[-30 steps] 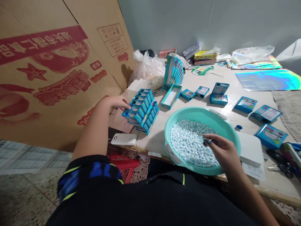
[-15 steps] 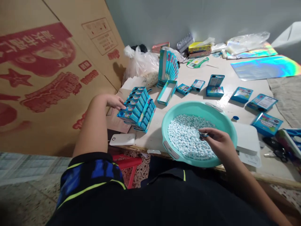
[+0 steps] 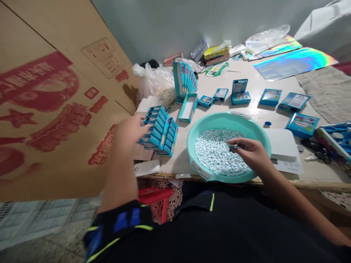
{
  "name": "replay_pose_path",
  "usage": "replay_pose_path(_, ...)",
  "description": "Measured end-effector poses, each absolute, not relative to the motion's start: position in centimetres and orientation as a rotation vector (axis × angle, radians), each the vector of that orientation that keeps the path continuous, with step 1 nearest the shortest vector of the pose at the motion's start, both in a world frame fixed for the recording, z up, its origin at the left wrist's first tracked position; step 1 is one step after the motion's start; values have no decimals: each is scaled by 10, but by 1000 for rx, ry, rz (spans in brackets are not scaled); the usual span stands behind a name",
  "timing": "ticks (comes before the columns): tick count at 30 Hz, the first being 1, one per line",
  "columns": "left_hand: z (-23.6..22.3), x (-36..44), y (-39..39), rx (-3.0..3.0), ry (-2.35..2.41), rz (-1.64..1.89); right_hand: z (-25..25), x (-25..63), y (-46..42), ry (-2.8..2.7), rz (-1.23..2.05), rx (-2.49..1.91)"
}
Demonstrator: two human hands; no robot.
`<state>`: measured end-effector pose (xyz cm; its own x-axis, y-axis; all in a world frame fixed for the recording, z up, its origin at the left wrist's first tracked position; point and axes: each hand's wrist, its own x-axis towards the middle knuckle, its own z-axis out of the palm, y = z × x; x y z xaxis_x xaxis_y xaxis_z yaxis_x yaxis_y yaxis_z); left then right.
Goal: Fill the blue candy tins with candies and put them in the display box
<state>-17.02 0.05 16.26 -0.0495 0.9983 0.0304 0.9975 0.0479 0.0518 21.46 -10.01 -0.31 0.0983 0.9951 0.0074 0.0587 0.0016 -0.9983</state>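
My left hand (image 3: 131,129), smeared by motion, is beside a stack of small blue boxes (image 3: 156,126) standing in display trays. Whether its fingers touch the boxes, I cannot tell. Over a turquoise basin (image 3: 255,128), my right hand (image 3: 251,151) is closed on a small shiny metal object (image 3: 233,146), mostly hidden by the fingers. Pale blue-white candy-like pieces (image 3: 216,157) cover the basin's bottom. Behind the stack lies an open blue tray (image 3: 188,107), with a fanned pile of flat blue cartons (image 3: 184,81) next to it.
Several blue boxes (image 3: 270,97) are spread along the back and right of the table. A white scale (image 3: 283,146) sits right of the basin, near black scissors (image 3: 318,148). A phone-like white object (image 3: 147,167) lies at the front edge. A large cardboard box (image 3: 63,146) blocks the left.
My left hand has shifted a little and is blurred, still near the blue boxes. My right hand keeps its hold over the basin. The camera view has turned slightly.
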Motion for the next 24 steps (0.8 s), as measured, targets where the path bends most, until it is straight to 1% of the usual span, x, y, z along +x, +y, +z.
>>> replay_pose_path(1, 154, -144, -17, 2200, 2158, 303, -4, 215, -101, -1188, 1088, -1270)
replay_pose_path(2, 141, -118, -32, 2207, 1921, 441, -4, 215, -102, -1200, 1080, -1230)
replay_pose_path(4, 105, -66, -53, 2103, 1347, 473, -4, 217, -105, -1248, 1079, -1137)
replay_pose_path(6, 66, -26, -60, 1956, 920, 377, -5, 218, -107, -1326, 1079, -1066)
replay_pose_path(8, 33, 1, -59, 1761, 751, 408, -6, 221, -108, -1381, 1071, -1033)
replay_pose_path(10, 11, 17, -58, 1603, 724, 505, -8, 223, -108, -1382, 1060, -1019)
replay_pose_path(12, 4, 20, -60, 1534, 750, 608, -10, 224, -109, -1354, 1056, -1023)
replay_pose_path(14, 13, 10, -63, 1647, 830, 726, -12, 224, -110, -1313, 1077, -1043)
replay_pose_path(17, 53, -35, -61, 2083, 1145, 976, -12, 223, -110, -1212, 1126, -1112)
replay_pose_path(19, 89, -79, -54, 2307, 1565, 1071, -11, 223, -109, -1156, 1169, -1153)
replay_pose_path(20, 106, -103, -48, 2379, 1818, 1018, -11, 222, -108, -1142, 1194, -1164)
replay_pose_path(21, 121, -125, -42, 2425, 2066, 881, -11, 222, -107, -1142, 1218, -1166)
replay_pose_path(23, 143, -163, -29, 2468, 2386, 451, -11, 221, -105, -1160, 1246, -1163)
replay_pose_path(24, 150, -177, -22, 2481, 2441, 257, -10, 221, -104, -1171, 1250, -1165)
